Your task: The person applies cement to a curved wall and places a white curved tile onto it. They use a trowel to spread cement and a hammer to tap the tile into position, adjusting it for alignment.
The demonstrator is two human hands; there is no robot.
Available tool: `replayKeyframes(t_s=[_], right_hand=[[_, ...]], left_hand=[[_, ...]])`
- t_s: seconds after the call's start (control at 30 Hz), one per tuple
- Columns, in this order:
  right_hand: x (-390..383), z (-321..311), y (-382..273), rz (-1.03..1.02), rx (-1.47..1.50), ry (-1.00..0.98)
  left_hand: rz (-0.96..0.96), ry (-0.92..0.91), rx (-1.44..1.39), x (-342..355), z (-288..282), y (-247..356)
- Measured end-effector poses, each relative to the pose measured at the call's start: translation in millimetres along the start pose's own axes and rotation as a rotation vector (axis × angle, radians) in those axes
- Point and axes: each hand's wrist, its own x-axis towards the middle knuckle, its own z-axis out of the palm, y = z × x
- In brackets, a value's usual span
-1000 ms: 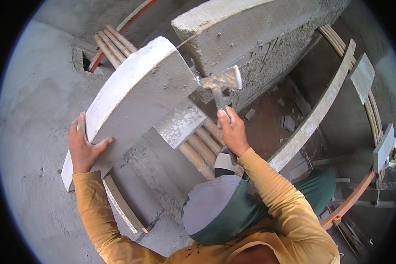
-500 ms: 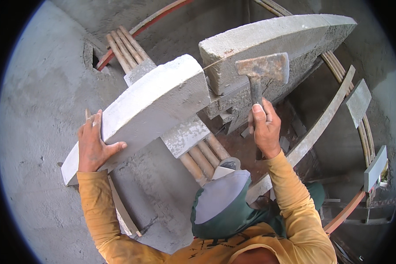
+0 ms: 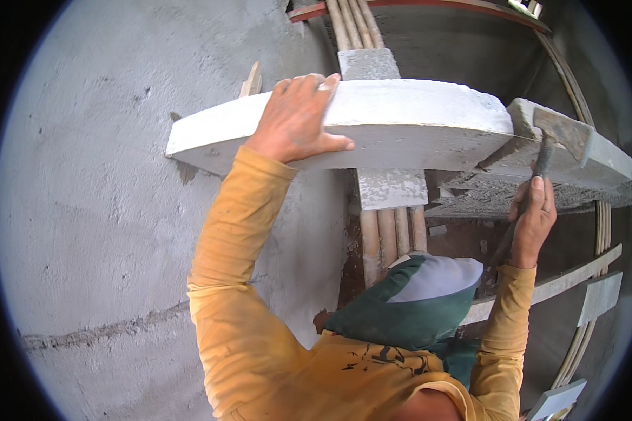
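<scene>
A long white curved block (image 3: 428,105), like a piece of aerated concrete, rests across a grey speckled support piece (image 3: 393,188). My left hand (image 3: 295,119) grips it left of its middle, the fingers over the top and the thumb on the near face. In my closed right hand (image 3: 535,221) is a hammer (image 3: 563,133) with a rusty, worn head, held upright by its dark handle. The hammer head is in front of a second, grey curved block (image 3: 611,163), close to where the two blocks meet. Whether it touches that block I cannot tell.
Bundles of bamboo-like poles (image 3: 393,235) run below the white block and behind it. A rough grey wall (image 3: 105,175) fills the left. At the right are a curved pale strip (image 3: 576,277) and a small grey panel (image 3: 600,298). Green and white cloth (image 3: 414,302) lies between my arms.
The view has turned, so the white block now lies nearly level. My left hand sits further along it toward the middle. The hammer has shifted right with my right hand.
</scene>
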Motion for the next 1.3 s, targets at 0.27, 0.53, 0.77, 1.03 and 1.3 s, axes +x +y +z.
replayKeyframes(t_s=[0.27,0.53,0.77,1.03,1.3], right_hand=[[4.1,7.2,-3.0,0.000,-0.044,0.035],[-3.0,-3.2,-1.3,0.012,0.008,0.099],[-17.9,-51.2,5.7,-0.027,0.001,0.148],[-63.6,-199.8,-34.8,-0.122,-0.429,0.524],[-358.2,-400.3,-99.6,-0.093,-0.649,1.268]], left_hand=[[0.055,0.121,-0.063,-1.8,7.7,-7.8],[0.055,0.083,-0.127,-3.4,4.7,-9.1],[-0.062,0.038,-0.305,6.3,-9.1,-4.9],[-0.084,0.072,-0.181,-23.4,28.2,-80.1],[0.176,-0.022,-0.319,56.3,131.0,-64.4]])
